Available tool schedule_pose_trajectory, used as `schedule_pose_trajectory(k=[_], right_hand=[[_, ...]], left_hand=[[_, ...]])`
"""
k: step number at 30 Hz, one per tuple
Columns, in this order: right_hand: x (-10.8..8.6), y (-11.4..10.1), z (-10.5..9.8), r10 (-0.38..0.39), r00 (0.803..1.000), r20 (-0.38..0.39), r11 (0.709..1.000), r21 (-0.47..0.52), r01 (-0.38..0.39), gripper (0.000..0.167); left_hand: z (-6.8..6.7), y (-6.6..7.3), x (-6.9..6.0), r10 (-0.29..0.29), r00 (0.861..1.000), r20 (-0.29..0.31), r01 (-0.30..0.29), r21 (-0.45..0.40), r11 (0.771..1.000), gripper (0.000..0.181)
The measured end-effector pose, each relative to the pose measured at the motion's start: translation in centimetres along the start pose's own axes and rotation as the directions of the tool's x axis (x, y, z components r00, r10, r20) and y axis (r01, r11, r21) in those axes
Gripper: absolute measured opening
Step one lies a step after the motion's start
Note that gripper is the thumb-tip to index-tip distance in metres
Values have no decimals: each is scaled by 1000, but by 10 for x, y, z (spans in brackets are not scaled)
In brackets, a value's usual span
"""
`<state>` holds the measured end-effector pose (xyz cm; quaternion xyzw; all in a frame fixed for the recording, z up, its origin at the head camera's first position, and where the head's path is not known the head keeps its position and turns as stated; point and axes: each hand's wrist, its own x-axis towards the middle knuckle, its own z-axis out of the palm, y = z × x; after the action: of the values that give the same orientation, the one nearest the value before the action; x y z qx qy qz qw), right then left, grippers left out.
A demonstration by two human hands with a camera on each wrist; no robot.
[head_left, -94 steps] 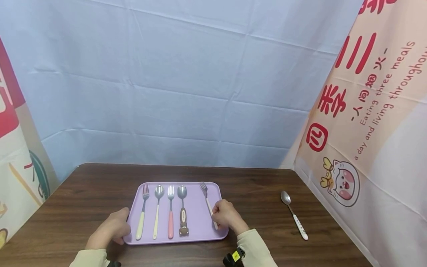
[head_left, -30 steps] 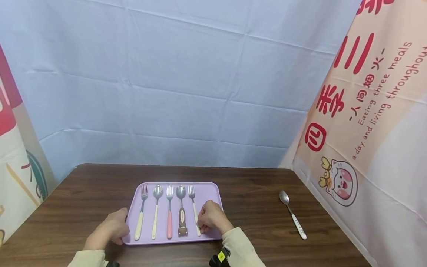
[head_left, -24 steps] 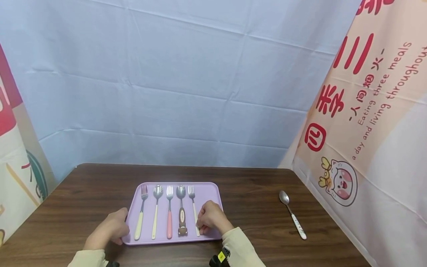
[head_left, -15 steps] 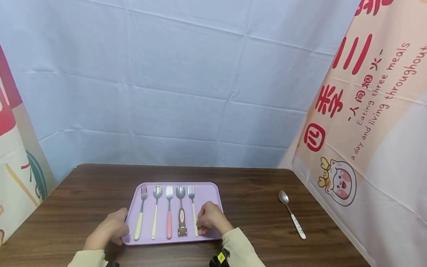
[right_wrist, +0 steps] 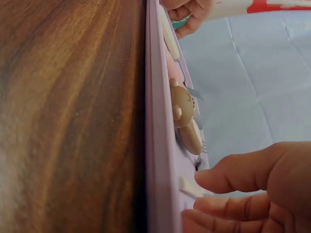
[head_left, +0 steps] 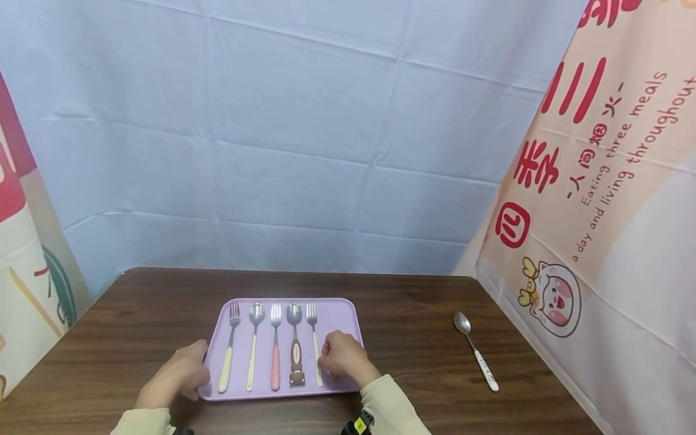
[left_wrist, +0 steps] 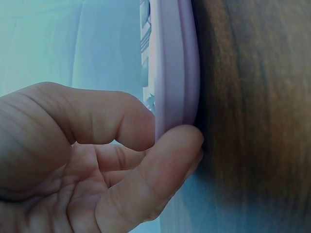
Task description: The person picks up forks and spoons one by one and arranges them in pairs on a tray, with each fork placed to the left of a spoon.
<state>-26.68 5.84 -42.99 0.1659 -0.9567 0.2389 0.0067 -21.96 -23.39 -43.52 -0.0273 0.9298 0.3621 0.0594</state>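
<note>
A lilac tray lies on the table. My left hand pinches its left edge, index finger at the rim and thumb underneath, as the left wrist view shows. My right hand is over the tray's right part, thumb and fingers about the pale handle of a fork. To its left lie, roughly parallel, a brown bear-handled spoon, a pink-handled fork, a cream-handled spoon and a cream-handled fork. In the right wrist view the fork handle shows between thumb and index finger.
Another spoon, with a patterned white handle, lies on the dark wooden table to the right of the tray. A pale blue cloth hangs behind the table. Printed cloths stand at both sides.
My right hand has brought the pale-handled fork left across the tray and straightened it beside the bear-handled spoon. In the last half second its handle end shifts slightly left. My left hand stays put.
</note>
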Motion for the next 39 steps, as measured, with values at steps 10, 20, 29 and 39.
schedule_pose_trajectory(k=[10,20,29,39], right_hand=[[-4,-14,-18,-66,996,61,977,-199,77,21],[-9,-21,-26,-92,987,129,950,-287,126,29],[-9,-20,-26,-85,989,124,956,-270,116,30],[-7,-10,-29,-74,990,123,966,-238,102,31]], left_hand=[[0,0,1,-14,1000,11,14,0,1000,31],[0,0,1,-11,1000,16,12,-4,1000,32],[0,1,1,-5,1000,10,5,3,1000,31],[-1,0,0,4,1000,3,-4,9,1000,30]])
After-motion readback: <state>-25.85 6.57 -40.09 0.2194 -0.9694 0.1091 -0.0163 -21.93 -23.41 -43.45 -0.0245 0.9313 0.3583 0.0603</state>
